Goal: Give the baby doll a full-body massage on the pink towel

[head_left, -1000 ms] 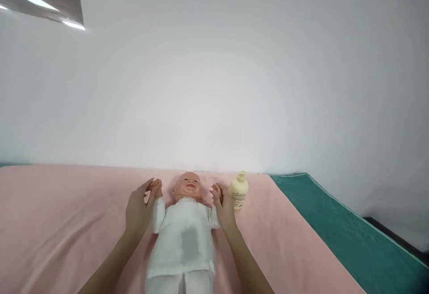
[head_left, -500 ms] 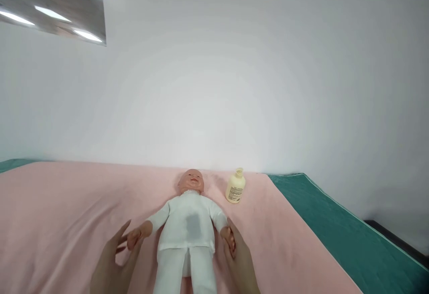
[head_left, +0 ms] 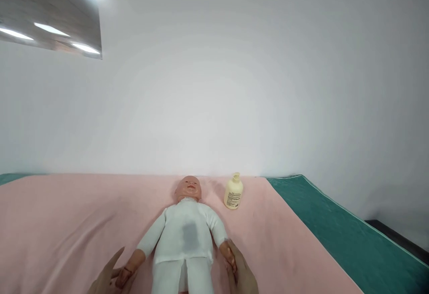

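Note:
A baby doll in white top and trousers lies on its back on a pink cloth, a grey patch on its chest. At the lower left, my left hand is round the doll's hand on that side, its index finger stretched out and its lower part cut off by the frame. On the other side, my right hand grips the doll's other hand between thumb and fingers. A pale yellow bottle with a pump-style top stands beside the doll's head, to its right.
Green sheet shows beyond the pink cloth on the right and at the far left corner. A plain wall rises behind. A reflective panel is at the upper left. Something dark lies past the right edge.
My left hand and the doll's hand in it have moved down and slightly left, straightening that arm. My right hand sits a little lower. The view has tilted slightly upward.

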Demonstrator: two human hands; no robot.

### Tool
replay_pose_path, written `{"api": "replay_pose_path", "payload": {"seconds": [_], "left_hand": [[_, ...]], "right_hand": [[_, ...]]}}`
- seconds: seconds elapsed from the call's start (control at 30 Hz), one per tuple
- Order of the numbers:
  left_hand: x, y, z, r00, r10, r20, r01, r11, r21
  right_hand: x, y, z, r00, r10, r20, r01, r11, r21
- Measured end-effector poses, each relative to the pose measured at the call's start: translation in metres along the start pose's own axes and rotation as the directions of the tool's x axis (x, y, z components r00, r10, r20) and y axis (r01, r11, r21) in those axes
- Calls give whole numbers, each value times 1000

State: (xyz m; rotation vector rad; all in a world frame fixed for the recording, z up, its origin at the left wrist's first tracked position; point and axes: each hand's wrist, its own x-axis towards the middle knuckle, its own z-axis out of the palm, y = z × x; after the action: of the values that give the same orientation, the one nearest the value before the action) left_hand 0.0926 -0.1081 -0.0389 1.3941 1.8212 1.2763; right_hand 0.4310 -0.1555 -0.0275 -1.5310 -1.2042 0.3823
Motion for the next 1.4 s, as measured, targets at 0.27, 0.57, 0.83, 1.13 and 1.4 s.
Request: {"api": "replay_pose_path", "payload": {"seconds": [0.27,0.57,0.83,1.13,1.4], "left_hand": [[44,64,-15,993,52,-102,-45,996,73],[133,100,45,999,8,-35,-17,970,-241],[172,71,96,989,39,143,-18,990,-140],[162,75,89,993,63,105,-39,975,-217],[116,91,45,985,154,-77,-170,938,-301]], "right_hand": [[66,-56,7,998,-69,5,66,973,223],[161,-41,70,995,-98,18,83,919,385],[201,-8,100,969,-82,232,13,959,282],[189,-16,96,974,-154,164,119,972,205],[134,-49,63,920,-379,97,373,925,75]]}}
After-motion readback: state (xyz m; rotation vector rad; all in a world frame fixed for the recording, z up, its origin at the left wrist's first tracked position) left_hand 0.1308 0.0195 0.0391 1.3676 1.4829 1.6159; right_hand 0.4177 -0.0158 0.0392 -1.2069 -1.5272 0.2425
